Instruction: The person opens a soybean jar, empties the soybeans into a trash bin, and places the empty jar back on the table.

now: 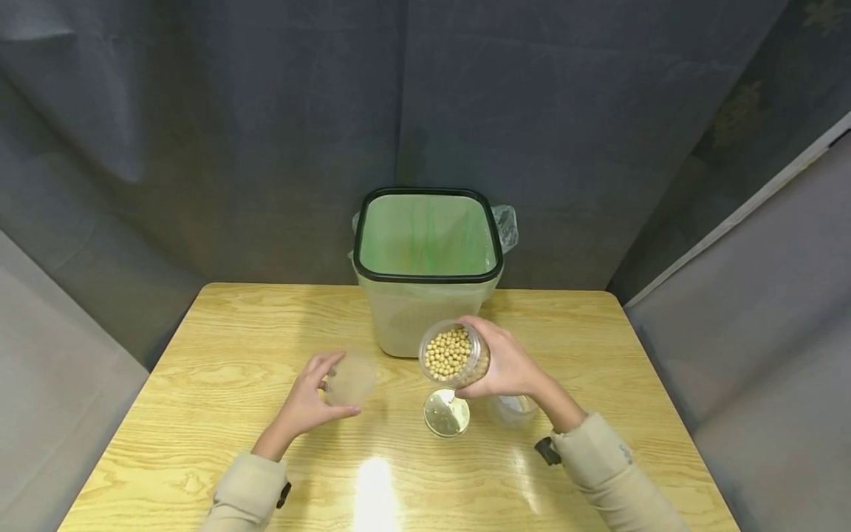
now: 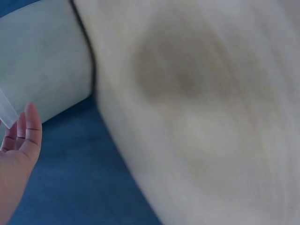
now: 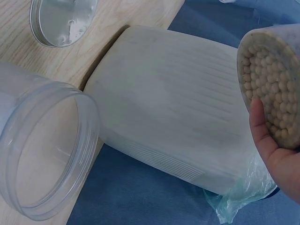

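Observation:
My right hand (image 1: 501,362) grips a clear plastic jar (image 1: 482,363) of soybeans (image 1: 448,355), tilted so that its mouth faces left. The right wrist view shows the thumb along the jar's base, with beans against the wall. To the left, my left hand (image 1: 309,395) holds a frosted translucent round plastic piece (image 1: 352,380) between thumb and fingers, above the table. Only an edge of that plastic piece (image 2: 7,110) enters the left wrist view. A shiny gold lid (image 1: 447,414) lies on the table just below the jar. Partly behind the right wrist stands a second clear jar (image 3: 47,150), without a lid.
A tall pale bin (image 1: 425,314) with a black rim and a green liner stands at the back middle of the wooden table (image 1: 253,347). Clear bag film (image 1: 507,227) sticks out at its right side. Grey cloth (image 1: 266,133) hangs behind the table.

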Demonstrator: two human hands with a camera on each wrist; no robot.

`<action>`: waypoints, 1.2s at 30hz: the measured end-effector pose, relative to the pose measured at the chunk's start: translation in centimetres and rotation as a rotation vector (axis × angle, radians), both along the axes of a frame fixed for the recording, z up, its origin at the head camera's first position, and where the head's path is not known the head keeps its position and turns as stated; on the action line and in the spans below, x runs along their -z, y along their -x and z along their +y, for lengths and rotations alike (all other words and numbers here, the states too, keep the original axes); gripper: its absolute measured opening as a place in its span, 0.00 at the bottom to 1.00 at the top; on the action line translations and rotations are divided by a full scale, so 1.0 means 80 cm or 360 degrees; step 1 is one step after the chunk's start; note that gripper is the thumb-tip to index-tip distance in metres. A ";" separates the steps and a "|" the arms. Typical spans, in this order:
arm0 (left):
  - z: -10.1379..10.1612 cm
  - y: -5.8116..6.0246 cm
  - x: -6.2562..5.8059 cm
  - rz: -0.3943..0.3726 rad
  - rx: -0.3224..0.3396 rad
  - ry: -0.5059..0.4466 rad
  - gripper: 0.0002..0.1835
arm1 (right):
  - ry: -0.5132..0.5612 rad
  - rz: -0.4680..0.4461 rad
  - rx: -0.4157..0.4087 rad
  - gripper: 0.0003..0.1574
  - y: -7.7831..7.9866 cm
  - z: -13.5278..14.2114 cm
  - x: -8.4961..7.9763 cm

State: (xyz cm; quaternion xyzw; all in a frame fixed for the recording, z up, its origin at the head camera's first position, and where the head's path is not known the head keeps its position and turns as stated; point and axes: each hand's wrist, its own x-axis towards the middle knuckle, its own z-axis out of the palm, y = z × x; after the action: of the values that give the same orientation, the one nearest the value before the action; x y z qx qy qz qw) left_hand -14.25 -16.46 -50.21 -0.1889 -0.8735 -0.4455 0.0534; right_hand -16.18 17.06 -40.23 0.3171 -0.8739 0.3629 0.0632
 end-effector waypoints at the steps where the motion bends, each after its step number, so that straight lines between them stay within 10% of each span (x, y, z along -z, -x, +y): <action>1: -0.001 0.000 0.006 -0.0027 -0.0012 0.0019 0.50 | 0.0000 0.0003 0.0000 0.62 0.000 0.000 0.000; 16: -0.009 -0.001 0.073 -0.0443 -0.0018 0.0219 0.52 | 0.0007 0.0007 -0.0010 0.62 0.000 0.001 0.005; 36: -0.001 0.000 0.062 -0.0423 -0.0010 0.0392 0.46 | 0.0049 -0.0024 -0.0001 0.63 0.003 0.008 -0.003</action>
State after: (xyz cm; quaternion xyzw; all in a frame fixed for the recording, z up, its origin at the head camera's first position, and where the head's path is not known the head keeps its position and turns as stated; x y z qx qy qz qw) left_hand -14.21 -16.57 -55.20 -0.1307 -0.9214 -0.3562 -0.0846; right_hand -16.41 17.67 -40.02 0.3135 -0.8686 0.3788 0.0614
